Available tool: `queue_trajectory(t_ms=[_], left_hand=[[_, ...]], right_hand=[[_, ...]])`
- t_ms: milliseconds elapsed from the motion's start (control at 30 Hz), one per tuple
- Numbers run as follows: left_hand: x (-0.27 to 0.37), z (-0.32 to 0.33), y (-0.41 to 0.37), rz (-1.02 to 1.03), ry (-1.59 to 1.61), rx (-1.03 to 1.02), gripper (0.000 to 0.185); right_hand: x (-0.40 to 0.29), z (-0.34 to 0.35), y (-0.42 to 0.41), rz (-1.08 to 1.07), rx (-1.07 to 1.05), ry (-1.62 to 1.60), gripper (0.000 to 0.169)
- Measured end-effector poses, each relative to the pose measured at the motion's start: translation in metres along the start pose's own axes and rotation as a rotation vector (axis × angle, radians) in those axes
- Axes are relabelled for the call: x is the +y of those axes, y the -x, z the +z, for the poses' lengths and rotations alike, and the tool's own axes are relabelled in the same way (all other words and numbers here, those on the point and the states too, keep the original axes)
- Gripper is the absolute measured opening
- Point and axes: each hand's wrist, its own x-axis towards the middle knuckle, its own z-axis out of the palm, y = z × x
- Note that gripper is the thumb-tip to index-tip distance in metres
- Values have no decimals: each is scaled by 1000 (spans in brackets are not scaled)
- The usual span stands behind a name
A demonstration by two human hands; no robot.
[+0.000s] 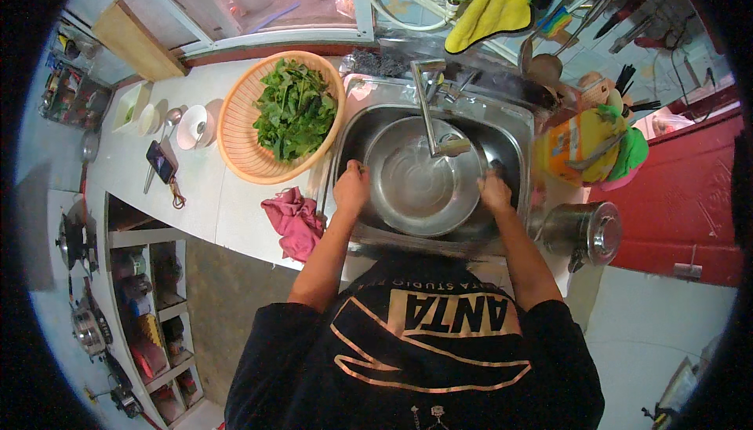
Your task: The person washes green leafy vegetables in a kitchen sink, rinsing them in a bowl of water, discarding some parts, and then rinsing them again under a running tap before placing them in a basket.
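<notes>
A round stainless steel basin sits inside the metal sink in front of me. My left hand grips its left rim, fingers curled. On the opposite side my right hand holds the right rim; it is slightly blurred. Ring-shaped marks or ripples show in the basin, and I cannot tell how much water is in it. The faucet reaches over the basin's far part. Left of the sink, an orange plastic colander holds a heap of leafy greens.
A pink cloth lies by the sink's left edge. Farther left are a white bowl, a ladle and a smartphone. A lidded metal canister stands right of the sink. A yellow towel hangs behind the faucet.
</notes>
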Motion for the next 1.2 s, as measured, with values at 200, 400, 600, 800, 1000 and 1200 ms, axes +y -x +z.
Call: queue_trajectory(t_ms=[200, 400, 600, 800, 1000, 1200], left_hand=[[35, 21, 9, 283, 72, -69, 38], [25, 60, 24, 774, -167, 74, 35], [21, 70, 13, 489, -28, -258, 25], [50, 45, 16, 474, -57, -140, 34], [45, 59, 12, 477, -8, -156, 22], [42, 50, 14, 679, 51, -186, 33]], right_hand=[[-50, -70, -50, -339, 410, -243, 33], [-104, -81, -105, -464, 554, -270, 32], [-106, -77, -137, -411, 446, -265, 37], [-100, -74, -143, -398, 343, -448, 42], [-136, -88, -128, -425, 247, -547, 60], [-103, -87, -139, -461, 214, -700, 48]])
